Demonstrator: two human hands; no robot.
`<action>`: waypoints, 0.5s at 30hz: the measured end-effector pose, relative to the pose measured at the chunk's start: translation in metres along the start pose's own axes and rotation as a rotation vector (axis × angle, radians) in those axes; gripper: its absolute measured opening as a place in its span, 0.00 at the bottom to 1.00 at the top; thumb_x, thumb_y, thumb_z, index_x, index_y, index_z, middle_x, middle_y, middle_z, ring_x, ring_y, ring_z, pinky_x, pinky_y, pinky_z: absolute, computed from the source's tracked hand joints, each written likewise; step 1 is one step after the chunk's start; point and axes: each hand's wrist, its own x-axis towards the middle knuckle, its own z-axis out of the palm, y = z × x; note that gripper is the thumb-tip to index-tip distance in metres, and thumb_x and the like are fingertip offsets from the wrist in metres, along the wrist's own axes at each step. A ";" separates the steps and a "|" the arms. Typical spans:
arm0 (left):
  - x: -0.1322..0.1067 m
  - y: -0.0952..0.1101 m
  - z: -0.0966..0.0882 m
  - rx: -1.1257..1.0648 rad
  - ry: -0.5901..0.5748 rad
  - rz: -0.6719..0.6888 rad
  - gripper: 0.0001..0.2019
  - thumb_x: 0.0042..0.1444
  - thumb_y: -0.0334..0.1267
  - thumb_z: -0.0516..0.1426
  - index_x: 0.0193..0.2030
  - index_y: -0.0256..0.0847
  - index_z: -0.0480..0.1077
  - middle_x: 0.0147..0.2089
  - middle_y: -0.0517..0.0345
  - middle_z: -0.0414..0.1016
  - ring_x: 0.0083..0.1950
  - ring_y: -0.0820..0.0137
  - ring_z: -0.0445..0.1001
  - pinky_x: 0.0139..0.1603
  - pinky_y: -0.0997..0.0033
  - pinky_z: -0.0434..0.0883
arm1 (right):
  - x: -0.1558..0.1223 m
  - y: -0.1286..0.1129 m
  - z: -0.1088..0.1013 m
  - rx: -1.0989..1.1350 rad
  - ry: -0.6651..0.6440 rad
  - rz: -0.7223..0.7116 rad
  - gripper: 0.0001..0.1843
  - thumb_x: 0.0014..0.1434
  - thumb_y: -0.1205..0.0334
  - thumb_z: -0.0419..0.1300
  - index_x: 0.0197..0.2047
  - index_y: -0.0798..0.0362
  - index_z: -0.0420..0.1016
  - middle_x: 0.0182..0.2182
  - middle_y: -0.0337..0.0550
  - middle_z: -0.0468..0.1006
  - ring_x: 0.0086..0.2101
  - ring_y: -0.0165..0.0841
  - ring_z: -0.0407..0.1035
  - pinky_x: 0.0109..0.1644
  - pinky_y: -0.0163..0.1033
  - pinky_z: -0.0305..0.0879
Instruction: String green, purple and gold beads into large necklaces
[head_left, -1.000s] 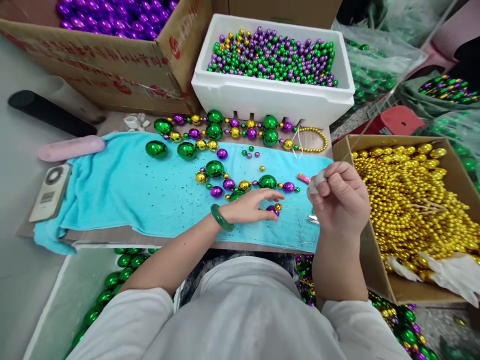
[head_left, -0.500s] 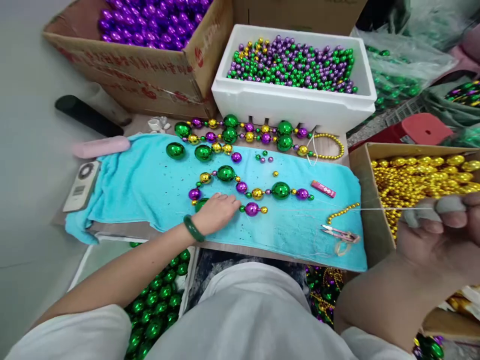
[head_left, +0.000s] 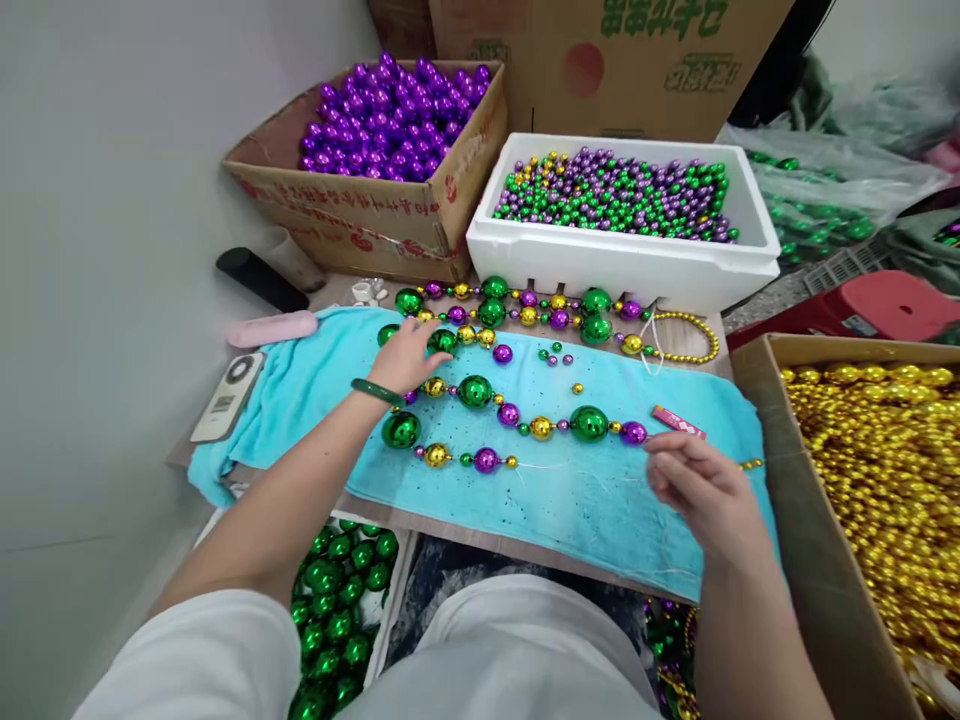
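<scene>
Spreads left hand (head_left: 409, 355), grip released, over green beads (head_left: 442, 341); hovers right hand (head_left: 701, 490), grip impossible to tell, beside bead strand (head_left: 589, 424). Upside-down green lettering on cardboard box (head_left: 615, 60), unreadable.

There are 2 hands, the left hand (head_left: 409, 355) and the right hand (head_left: 701, 490). There is 1 blue towel (head_left: 585, 500) and 1 white foam box (head_left: 622, 265). There are 3 cardboard boxes: 1 purple ball box (head_left: 360, 215) far left, 1 gold bead box (head_left: 761, 375) on the right, and 1 big box (head_left: 600, 60) far back. I count about 10 big green balls (head_left: 589, 423) near the towel, but the left hand may hide some. There is 1 green bracelet (head_left: 379, 393) and 1 red stool (head_left: 877, 305).
</scene>
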 end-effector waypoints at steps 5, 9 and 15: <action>0.016 0.004 0.018 0.095 -0.148 0.113 0.28 0.51 0.28 0.59 0.60 0.41 0.65 0.62 0.42 0.62 0.58 0.47 0.67 0.57 0.48 0.66 | 0.007 0.017 0.037 -0.135 -0.097 0.016 0.14 0.55 0.52 0.63 0.35 0.55 0.72 0.17 0.34 0.65 0.18 0.26 0.58 0.21 0.32 0.54; 0.006 0.015 0.016 -0.432 0.063 -0.041 0.26 0.47 0.32 0.62 0.55 0.39 0.66 0.57 0.44 0.66 0.57 0.52 0.68 0.58 0.50 0.67 | 0.006 0.030 0.049 -0.166 -0.073 0.002 0.13 0.54 0.52 0.62 0.33 0.54 0.72 0.18 0.34 0.63 0.19 0.26 0.57 0.22 0.32 0.55; -0.028 0.069 -0.001 -1.912 0.003 -0.435 0.18 0.56 0.51 0.56 0.46 0.39 0.68 0.43 0.50 0.75 0.42 0.67 0.75 0.41 0.68 0.74 | 0.007 0.041 0.064 -0.195 -0.082 -0.036 0.13 0.55 0.53 0.59 0.32 0.54 0.73 0.18 0.34 0.62 0.20 0.26 0.56 0.22 0.33 0.53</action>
